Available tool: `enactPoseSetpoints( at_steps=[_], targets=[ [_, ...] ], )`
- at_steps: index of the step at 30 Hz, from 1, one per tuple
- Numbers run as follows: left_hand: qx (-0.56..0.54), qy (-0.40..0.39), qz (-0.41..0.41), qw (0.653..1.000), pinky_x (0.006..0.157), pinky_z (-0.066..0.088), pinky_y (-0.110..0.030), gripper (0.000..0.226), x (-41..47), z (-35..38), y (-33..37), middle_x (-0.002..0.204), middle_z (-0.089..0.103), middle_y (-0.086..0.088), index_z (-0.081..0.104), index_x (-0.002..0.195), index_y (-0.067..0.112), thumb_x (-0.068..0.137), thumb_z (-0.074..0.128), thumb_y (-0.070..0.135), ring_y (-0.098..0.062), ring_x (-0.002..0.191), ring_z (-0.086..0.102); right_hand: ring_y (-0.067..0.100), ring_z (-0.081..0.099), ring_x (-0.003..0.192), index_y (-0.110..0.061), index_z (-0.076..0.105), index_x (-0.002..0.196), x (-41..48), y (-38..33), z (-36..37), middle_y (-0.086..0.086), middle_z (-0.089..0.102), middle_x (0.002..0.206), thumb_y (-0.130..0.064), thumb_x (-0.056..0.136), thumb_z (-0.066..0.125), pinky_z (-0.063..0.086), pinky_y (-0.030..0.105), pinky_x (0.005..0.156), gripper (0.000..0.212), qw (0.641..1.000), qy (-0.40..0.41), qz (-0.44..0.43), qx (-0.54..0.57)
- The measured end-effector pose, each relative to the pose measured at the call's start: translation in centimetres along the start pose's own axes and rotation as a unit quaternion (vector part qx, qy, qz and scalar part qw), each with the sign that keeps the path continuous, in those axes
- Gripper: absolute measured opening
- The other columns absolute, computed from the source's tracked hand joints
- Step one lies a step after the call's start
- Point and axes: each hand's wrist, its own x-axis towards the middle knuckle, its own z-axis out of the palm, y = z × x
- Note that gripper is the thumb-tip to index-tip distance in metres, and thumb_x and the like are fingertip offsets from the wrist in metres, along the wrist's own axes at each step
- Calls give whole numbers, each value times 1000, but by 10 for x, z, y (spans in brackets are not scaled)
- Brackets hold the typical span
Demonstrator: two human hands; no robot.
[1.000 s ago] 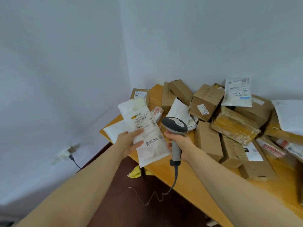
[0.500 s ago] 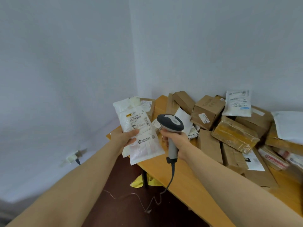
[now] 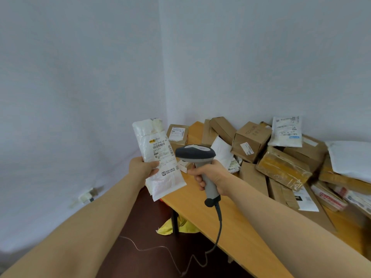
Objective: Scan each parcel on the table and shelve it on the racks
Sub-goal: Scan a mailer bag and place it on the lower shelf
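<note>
My left hand grips a white padded mailer parcel by its left edge, held upright above the table's left corner, with its printed label and barcodes facing me. My right hand grips the grey handle of a corded barcode scanner. The scanner's dark head sits just right of the parcel's label, close to it. Many more parcels lie piled on the wooden table at the right. No racks show in this view.
Several brown cardboard boxes and white mailers crowd the table against the wall. The scanner's cable hangs down over the table's front edge to the dark floor. A yellow bag lies under the table. A wall plug sits low left.
My left hand has raised the white parcel and turned it more upright. The scanner has come up with it and stays beside the label. The view has tilted upward.
</note>
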Motion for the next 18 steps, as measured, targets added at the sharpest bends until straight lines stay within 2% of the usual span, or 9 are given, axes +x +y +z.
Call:
enactPoseSetpoints(
  at_steps=[8,18],
  targets=[
    [15,2,9,1000,80,54,-34,35,5,-4,-3,118,62,-23,61,114,-10,80,68,-11,-32,93,63,14,42,43,-5,57,80,-2,-11,9,6,51,52,0,81,69,42,24,47,13,1000,9,-6,-20],
    [23,4,11,1000,80,54,-35,35,8,-9,-4,118,63,-23,61,113,-10,79,70,-10,-37,103,64,14,43,42,-4,58,81,-2,-16,13,5,51,52,-1,81,69,44,23,46,12,999,20,-3,-32]
  ],
)
